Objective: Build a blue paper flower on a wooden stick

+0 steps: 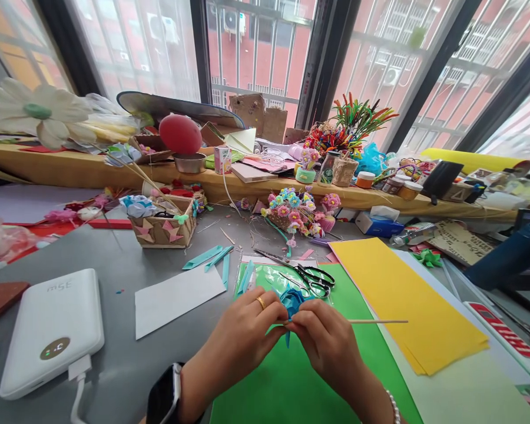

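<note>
Over a green sheet (265,383), my two hands meet at a blue folded-paper flower (292,299). My left hand (249,324) is closed, its fingers pinching the flower's base from the left. Opposite it, my right hand (329,335) is closed on a thin wooden stick (377,321), with its fingertips also against the flower. The stick sticks out to the right; its other end is hidden by my fingers. A pointed blue paper tip hangs below the fingertips. Black-handled scissors (315,280) lie just beyond the flower. Several folded blue paper strips (203,258) lie farther left.
A white paper (179,301) and a white power bank (53,333) with a cable lie left. Yellow sheets (401,300) lie right. A cardboard basket (163,227) and a pastel flower bunch (291,209) stand ahead, below a crowded craft shelf (256,185).
</note>
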A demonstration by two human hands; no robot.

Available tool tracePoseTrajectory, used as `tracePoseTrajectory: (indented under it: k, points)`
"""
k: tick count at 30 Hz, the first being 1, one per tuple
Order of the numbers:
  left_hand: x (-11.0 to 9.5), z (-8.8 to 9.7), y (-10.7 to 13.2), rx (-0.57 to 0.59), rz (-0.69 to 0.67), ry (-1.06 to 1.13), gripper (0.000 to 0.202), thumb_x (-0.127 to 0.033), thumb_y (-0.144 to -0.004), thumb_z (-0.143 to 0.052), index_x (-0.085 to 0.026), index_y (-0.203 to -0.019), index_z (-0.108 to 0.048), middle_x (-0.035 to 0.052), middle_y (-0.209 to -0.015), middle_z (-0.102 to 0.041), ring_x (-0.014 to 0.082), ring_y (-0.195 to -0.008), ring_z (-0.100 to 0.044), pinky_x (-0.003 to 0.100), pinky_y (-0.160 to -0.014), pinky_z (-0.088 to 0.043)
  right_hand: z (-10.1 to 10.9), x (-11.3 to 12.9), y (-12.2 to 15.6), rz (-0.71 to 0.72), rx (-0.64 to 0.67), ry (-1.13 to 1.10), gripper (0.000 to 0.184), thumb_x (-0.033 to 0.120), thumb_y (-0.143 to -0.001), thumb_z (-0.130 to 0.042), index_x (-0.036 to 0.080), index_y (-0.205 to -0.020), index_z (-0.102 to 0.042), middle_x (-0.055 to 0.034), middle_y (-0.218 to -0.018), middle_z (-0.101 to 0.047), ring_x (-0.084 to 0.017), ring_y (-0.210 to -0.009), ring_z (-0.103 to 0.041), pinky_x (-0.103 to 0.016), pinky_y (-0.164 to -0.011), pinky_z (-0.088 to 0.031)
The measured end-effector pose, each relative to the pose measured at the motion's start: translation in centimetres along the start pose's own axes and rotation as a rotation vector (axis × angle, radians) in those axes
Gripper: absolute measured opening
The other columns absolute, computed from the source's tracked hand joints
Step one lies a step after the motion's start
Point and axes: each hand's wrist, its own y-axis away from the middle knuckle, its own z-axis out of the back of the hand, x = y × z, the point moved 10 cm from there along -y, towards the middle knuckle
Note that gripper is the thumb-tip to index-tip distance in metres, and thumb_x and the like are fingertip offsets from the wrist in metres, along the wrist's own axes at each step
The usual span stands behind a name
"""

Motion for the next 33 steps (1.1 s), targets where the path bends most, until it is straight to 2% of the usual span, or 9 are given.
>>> tracePoseTrajectory:
  k: [3, 8, 14, 20, 25, 29, 32, 33]
  points:
    - [-0.6, -0.2, 0.0, -0.040, -0.047, -0.087, 0.010, -0.016, -0.083, -0.050, -0.018, -0.074, -0.053, 0.0024, -0.071, -0.060, 0.0169, -0.065, -0.050, 0.027, -0.058, -0.036, -0.2, 0.0, 0.0, -0.001, 0.006, 0.003, 0.018, 0.019, -0.090, -0.042, 0.018, -0.076, -0.053, -0.0046, -0.070, -0.059, -0.015, -0.061, -0.053, -0.025, -0.053, -0.042]
    - [-1.0, 0.6, 0.2, -0.162, -0.060, -0.159, 0.020, -0.016, -0.088, -0.042, -0.018, -0.071, -0.053, 0.0009, -0.065, -0.059, 0.0163, -0.059, -0.049, 0.027, -0.055, -0.035, -0.4, -0.5, 0.0, -0.033, 0.008, -0.029, 0.018, 0.019, -0.089, -0.043, 0.018, -0.075, -0.054, -0.0046, -0.069, -0.058, -0.015, -0.061, -0.052, -0.024, -0.052, -0.042]
    - [-0.1, 0.9, 0.1, -0.188, 0.004, -0.042, 0.013, -0.017, -0.083, -0.051, -0.018, -0.071, -0.055, -0.0004, -0.067, -0.060, 0.0161, -0.063, -0.052, 0.026, -0.058, -0.037, -0.4, -1.5, 0.0, -0.119, 0.025, -0.195, 0.011, 0.019, -0.088, -0.047, 0.017, -0.079, -0.054, -0.0039, -0.070, -0.057, -0.014, -0.062, -0.053, -0.023, -0.053, -0.044]
    - [0.7, 0.6, 0.3, -0.164, 0.081, 0.028, 0.009, -0.014, -0.079, -0.057, -0.018, -0.071, -0.057, -0.0003, -0.069, -0.060, 0.0155, -0.066, -0.054, 0.025, -0.060, -0.040, -1.0, -2.5, 0.2, -0.225, 0.101, -0.248, 0.009, 0.022, -0.086, -0.052, 0.016, -0.080, -0.055, -0.0042, -0.071, -0.057, -0.015, -0.064, -0.055, -0.024, -0.055, -0.044]
    - [0.3, 0.4, 0.3, -0.156, 0.030, -0.059, 0.014, -0.015, -0.082, -0.052, -0.018, -0.069, -0.058, 0.0009, -0.069, -0.060, 0.0151, -0.064, -0.053, 0.025, -0.058, -0.039, -1.6, -2.8, 0.4, -0.256, 0.133, -0.290, 0.006, 0.021, -0.084, -0.054, 0.016, -0.083, -0.057, -0.0039, -0.073, -0.058, -0.014, -0.065, -0.055, -0.022, -0.053, -0.043]
    - [0.1, 0.5, 0.1, -0.127, 0.013, -0.068, 0.011, -0.015, -0.080, -0.054, -0.018, -0.070, -0.057, 0.0010, -0.070, -0.060, 0.0162, -0.066, -0.053, 0.027, -0.059, -0.039, -1.5, -2.6, 0.3, -0.224, 0.108, -0.301, 0.005, 0.019, -0.084, -0.054, 0.017, -0.080, -0.057, -0.0034, -0.072, -0.058, -0.014, -0.065, -0.054, -0.023, -0.054, -0.043]
    - [0.3, 0.5, 0.1, -0.044, 0.039, 0.018, 0.003, -0.017, -0.076, -0.060, -0.019, -0.076, -0.058, 0.0015, -0.077, -0.061, 0.0185, -0.074, -0.053, 0.029, -0.064, -0.040, -1.1, -2.3, 0.2, -0.177, 0.071, -0.289, 0.005, 0.017, -0.084, -0.054, 0.018, -0.079, -0.057, -0.0031, -0.071, -0.059, -0.014, -0.066, -0.055, -0.024, -0.058, -0.044]
    - [0.4, 0.5, 0.2, -0.013, 0.050, 0.058, 0.006, -0.016, -0.075, -0.060, -0.019, -0.079, -0.058, 0.0015, -0.078, -0.061, 0.0187, -0.076, -0.053, 0.029, -0.066, -0.041, -0.9, -2.2, 0.2, -0.161, 0.057, -0.280, 0.005, 0.016, -0.083, -0.055, 0.018, -0.079, -0.057, -0.0031, -0.072, -0.059, -0.014, -0.067, -0.055, -0.024, -0.058, -0.044]
